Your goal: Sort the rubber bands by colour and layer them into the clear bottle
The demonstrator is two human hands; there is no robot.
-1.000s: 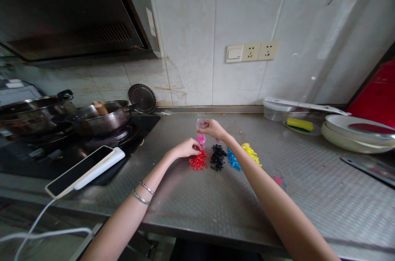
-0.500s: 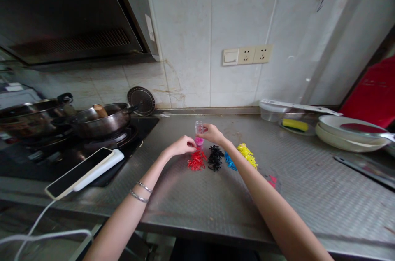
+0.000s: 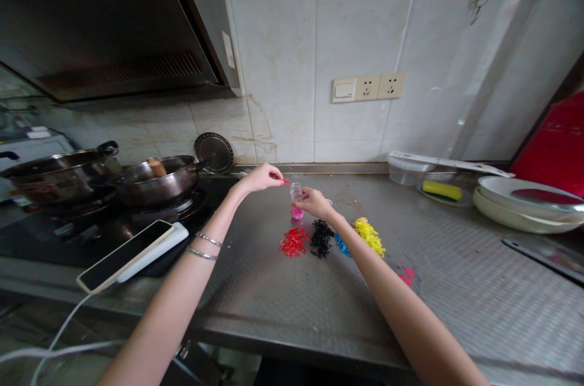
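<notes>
My left hand (image 3: 267,177) pinches a small red piece (image 3: 286,181) just left of the mouth of a clear jar (image 3: 296,192). Pink pieces lie in the bottom of this jar, which stands upright on the metal counter. Around the jar's right side, the fingers of my right hand (image 3: 316,201) are closed. In front of the jar is a red pile (image 3: 294,242), with a black pile (image 3: 322,238) to its right. A blue pile (image 3: 342,245) is partly covered by my right forearm, and a yellow pile (image 3: 368,236) lies beyond it.
Two pans, one a steel pan (image 3: 159,182), sit on the stove at left, near a phone (image 3: 125,255) with a white cable. At right are a yellow sponge (image 3: 441,190), stacked white bowls (image 3: 524,215), a plastic tub (image 3: 404,171) and a knife (image 3: 542,259).
My left hand has risen from the red pile to beside the jar's mouth, with a red piece between its fingers. The view has shifted slightly; my right hand stays at the jar.
</notes>
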